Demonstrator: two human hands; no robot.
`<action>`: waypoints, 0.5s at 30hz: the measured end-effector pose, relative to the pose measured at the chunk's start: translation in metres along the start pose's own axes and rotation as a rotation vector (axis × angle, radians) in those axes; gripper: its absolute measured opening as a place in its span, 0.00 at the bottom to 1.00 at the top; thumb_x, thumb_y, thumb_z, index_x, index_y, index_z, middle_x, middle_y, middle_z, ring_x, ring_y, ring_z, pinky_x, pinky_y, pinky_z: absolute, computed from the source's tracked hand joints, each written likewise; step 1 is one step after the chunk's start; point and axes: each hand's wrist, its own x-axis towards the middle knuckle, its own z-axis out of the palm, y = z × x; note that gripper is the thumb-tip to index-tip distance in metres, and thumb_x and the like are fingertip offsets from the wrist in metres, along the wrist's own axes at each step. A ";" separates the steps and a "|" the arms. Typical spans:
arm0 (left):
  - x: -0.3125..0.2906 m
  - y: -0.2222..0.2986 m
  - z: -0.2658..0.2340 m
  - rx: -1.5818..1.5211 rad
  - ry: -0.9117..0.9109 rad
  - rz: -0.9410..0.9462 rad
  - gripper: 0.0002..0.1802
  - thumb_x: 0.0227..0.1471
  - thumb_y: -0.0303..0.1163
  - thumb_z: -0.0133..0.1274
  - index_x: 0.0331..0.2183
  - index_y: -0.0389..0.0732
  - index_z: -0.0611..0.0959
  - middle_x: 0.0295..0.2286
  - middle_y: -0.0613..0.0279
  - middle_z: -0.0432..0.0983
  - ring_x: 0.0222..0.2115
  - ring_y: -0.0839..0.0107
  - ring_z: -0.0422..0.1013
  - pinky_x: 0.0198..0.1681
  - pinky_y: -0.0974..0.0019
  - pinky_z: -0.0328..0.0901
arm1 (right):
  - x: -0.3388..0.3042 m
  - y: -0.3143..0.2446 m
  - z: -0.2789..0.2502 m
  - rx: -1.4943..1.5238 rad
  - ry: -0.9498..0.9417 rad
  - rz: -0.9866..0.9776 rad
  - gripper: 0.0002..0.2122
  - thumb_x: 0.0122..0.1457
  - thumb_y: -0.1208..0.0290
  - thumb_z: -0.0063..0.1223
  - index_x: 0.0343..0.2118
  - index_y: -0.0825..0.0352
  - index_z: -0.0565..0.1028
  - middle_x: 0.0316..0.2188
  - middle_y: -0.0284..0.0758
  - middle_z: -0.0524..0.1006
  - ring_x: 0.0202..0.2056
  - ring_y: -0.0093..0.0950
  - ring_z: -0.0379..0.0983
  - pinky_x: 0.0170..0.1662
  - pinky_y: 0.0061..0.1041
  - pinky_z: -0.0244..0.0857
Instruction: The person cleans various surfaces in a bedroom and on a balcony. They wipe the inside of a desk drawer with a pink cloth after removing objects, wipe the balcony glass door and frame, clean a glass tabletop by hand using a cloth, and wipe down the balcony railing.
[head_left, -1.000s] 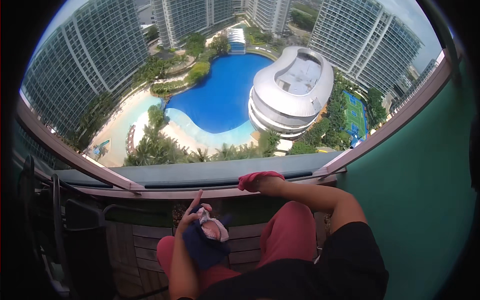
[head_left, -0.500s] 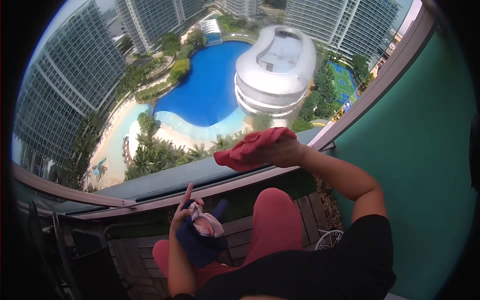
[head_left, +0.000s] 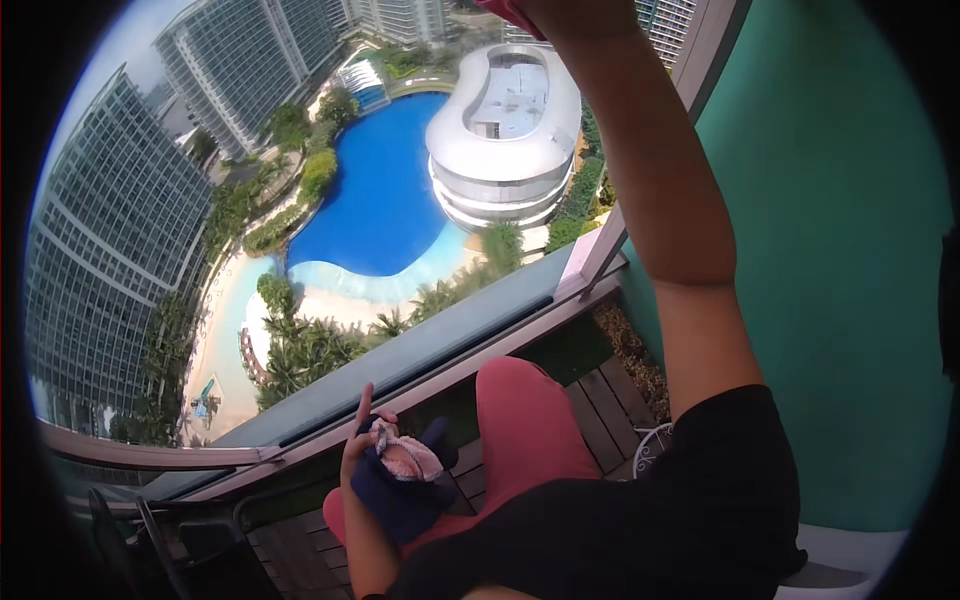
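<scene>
My right hand [head_left: 582, 14] is raised at the top edge of the view, partly cut off by it. Its fingers are closed on a red cloth [head_left: 514, 14], only a corner of which shows, held up against or close to the clear glass. Low in front of my body, my left hand [head_left: 358, 444] grips a bundle of a dark navy cloth [head_left: 395, 500] and a pink fuzzy cloth [head_left: 412, 460]. Its index finger points up while the other fingers curl round the bundle.
A metal frame [head_left: 455, 392] runs along the bottom of the glass, and a green wall [head_left: 830, 300] rises at my right. Black chairs [head_left: 195, 560] stand at left on the wooden deck [head_left: 610, 410]. White curled metalwork [head_left: 652, 448] shows by my right knee. Pool and towers lie far below outside.
My right hand has swept up and away with the red cloth, from the low middle to the top edge. The view has turned slightly; my left hand keeps its bundle.
</scene>
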 end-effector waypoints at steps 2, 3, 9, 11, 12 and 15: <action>-0.002 0.004 0.009 -0.002 0.004 0.012 0.52 0.37 0.22 0.50 0.63 0.43 0.45 0.37 0.49 0.69 0.29 0.68 0.69 0.34 0.70 0.68 | -0.053 -0.018 0.003 -0.100 -0.006 0.257 0.30 0.44 0.69 0.46 0.54 0.69 0.58 0.52 0.44 0.62 0.53 0.42 0.60 0.54 0.42 0.51; -0.003 0.007 0.005 0.003 -0.010 0.011 0.52 0.37 0.22 0.50 0.63 0.43 0.45 0.37 0.48 0.69 0.29 0.68 0.68 0.34 0.70 0.68 | -0.089 -0.030 -0.006 -0.141 -0.019 0.385 0.33 0.43 0.71 0.45 0.56 0.72 0.55 0.53 0.47 0.61 0.53 0.42 0.60 0.55 0.42 0.51; -0.006 0.020 -0.048 0.202 -0.126 -0.062 0.53 0.38 0.26 0.54 0.63 0.44 0.46 0.39 0.49 0.70 0.35 0.69 0.70 0.40 0.70 0.65 | -0.413 -0.160 -0.087 -0.103 -0.172 1.118 0.22 0.61 0.68 0.35 0.56 0.73 0.54 0.56 0.50 0.54 0.57 0.43 0.51 0.61 0.37 0.41; 0.024 0.012 -0.048 0.280 -0.265 -0.111 0.52 0.40 0.27 0.54 0.63 0.45 0.46 0.41 0.51 0.70 0.37 0.71 0.69 0.44 0.70 0.62 | -0.477 -0.144 -0.113 -0.244 -0.161 1.391 0.21 0.63 0.71 0.31 0.57 0.75 0.54 0.59 0.56 0.53 0.60 0.47 0.48 0.63 0.38 0.38; 0.031 0.007 -0.049 0.301 -0.302 -0.135 0.51 0.41 0.27 0.54 0.63 0.45 0.47 0.41 0.53 0.70 0.39 0.71 0.68 0.46 0.70 0.61 | -0.493 -0.138 -0.125 -0.188 -0.093 1.635 0.17 0.62 0.69 0.33 0.50 0.72 0.60 0.50 0.48 0.59 0.52 0.40 0.54 0.56 0.35 0.47; -0.006 0.035 0.002 0.315 -0.207 -0.151 0.47 0.45 0.29 0.51 0.63 0.48 0.48 0.44 0.56 0.69 0.45 0.73 0.65 0.52 0.69 0.55 | -0.473 -0.143 -0.151 0.174 -0.121 2.499 0.10 0.60 0.65 0.35 0.38 0.62 0.69 0.32 0.30 0.70 0.33 0.27 0.69 0.36 0.28 0.66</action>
